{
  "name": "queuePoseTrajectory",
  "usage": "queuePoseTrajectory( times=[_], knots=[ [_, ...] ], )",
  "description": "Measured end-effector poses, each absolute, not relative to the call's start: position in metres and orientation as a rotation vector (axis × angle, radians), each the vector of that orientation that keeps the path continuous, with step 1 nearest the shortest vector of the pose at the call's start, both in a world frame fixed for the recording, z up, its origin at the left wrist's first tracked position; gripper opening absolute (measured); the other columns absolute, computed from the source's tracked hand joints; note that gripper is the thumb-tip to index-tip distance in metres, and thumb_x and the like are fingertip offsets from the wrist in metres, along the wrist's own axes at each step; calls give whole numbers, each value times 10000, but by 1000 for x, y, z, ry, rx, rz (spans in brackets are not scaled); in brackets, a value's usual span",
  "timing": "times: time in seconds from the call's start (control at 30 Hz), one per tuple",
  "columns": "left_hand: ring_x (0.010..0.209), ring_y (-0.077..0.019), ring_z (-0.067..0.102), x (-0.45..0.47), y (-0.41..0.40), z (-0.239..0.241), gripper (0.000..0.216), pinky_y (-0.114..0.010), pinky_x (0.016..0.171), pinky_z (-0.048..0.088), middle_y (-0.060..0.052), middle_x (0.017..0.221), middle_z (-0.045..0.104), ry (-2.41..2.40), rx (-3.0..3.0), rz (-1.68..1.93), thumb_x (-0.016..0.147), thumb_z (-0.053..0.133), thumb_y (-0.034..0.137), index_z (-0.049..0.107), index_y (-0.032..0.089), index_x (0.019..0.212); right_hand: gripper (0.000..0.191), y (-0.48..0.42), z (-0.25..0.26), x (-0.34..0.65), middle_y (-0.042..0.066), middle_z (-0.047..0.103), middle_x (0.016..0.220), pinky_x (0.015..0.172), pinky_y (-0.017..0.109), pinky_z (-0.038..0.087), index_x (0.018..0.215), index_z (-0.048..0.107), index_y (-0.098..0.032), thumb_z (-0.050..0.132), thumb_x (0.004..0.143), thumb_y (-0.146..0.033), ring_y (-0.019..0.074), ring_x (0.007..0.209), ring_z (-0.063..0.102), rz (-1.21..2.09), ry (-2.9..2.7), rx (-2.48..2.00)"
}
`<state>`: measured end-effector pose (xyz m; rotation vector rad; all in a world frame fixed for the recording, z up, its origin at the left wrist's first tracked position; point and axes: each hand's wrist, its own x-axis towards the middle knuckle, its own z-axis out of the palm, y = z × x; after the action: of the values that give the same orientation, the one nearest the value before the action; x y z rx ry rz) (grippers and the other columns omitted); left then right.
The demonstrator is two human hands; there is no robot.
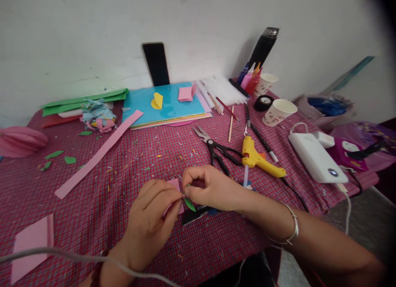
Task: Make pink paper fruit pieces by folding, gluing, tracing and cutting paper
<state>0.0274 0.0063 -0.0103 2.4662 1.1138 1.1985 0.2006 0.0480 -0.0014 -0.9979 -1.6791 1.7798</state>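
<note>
My left hand (151, 210) is closed in a pinch, its fingertips meeting those of my right hand (210, 188), also pinched, above the near middle of the table. A small green paper leaf (189, 204) sticks out where the fingertips meet, pointing down to the right. Fingers hide its other end. Pink paper (175, 183) shows behind my left fingers; whether that hand touches it I cannot tell. Below the hands lies a dark flat item (194, 216), partly covered. Black-handled scissors (210, 143) lie open just beyond my right hand, beside a yellow glue gun (258, 159).
A pink paper strip (99, 155), green leaf cutouts (55, 154) and scraps lie left on the checked cloth (123, 229). A blue folder (139, 99) and phone (156, 64) are at the back. Paper cups (278, 112) and a white power bank (315, 157) stand right. A cable (77, 257) crosses in front.
</note>
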Motion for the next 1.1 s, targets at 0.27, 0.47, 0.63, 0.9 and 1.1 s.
queuePoseTrajectory(
  times=[0.27, 0.47, 0.63, 0.9, 1.1],
  knots=[
    [715, -145, 554, 27, 5, -10, 200, -318, 639, 483, -19, 748, 609, 1081, 2479, 1194, 771, 591, -36, 602, 162, 800, 117, 48, -7, 200, -53, 503, 589, 512, 205, 350, 629, 516, -162, 503, 695, -67, 68, 540, 440, 1821, -1615, -981],
    [732, -149, 548, 28, 4, -10, 216, -319, 637, 483, -27, 766, 611, 1048, 2485, 1204, 760, 589, -56, 590, 155, 805, 120, 48, -8, 199, -75, 475, 539, 474, 199, 308, 641, 526, -163, 511, 709, -64, 56, 485, 403, 1954, -1473, -1020],
    [740, -150, 573, 31, 5, -11, 227, -310, 640, 498, -26, 770, 621, 1087, 2451, 1225, 777, 573, -32, 584, 161, 897, 118, 50, -5, 200, -73, 490, 543, 494, 216, 317, 636, 541, -157, 542, 730, -87, 61, 493, 410, 1990, -1437, -994],
    [725, -146, 574, 32, 6, -10, 200, -308, 640, 490, -16, 749, 609, 1062, 2469, 1125, 785, 559, -24, 566, 174, 811, 133, 50, -10, 201, -78, 502, 534, 485, 201, 319, 634, 569, -152, 527, 691, -39, 53, 494, 418, 1968, -1505, -998],
    [702, -141, 563, 32, 6, -13, 206, -297, 619, 491, -11, 744, 596, 1108, 2430, 1162, 787, 549, -20, 526, 184, 768, 138, 51, -8, 200, -77, 497, 530, 477, 212, 300, 628, 558, -153, 532, 716, -49, 57, 481, 402, 2004, -1421, -1042]
  ],
)
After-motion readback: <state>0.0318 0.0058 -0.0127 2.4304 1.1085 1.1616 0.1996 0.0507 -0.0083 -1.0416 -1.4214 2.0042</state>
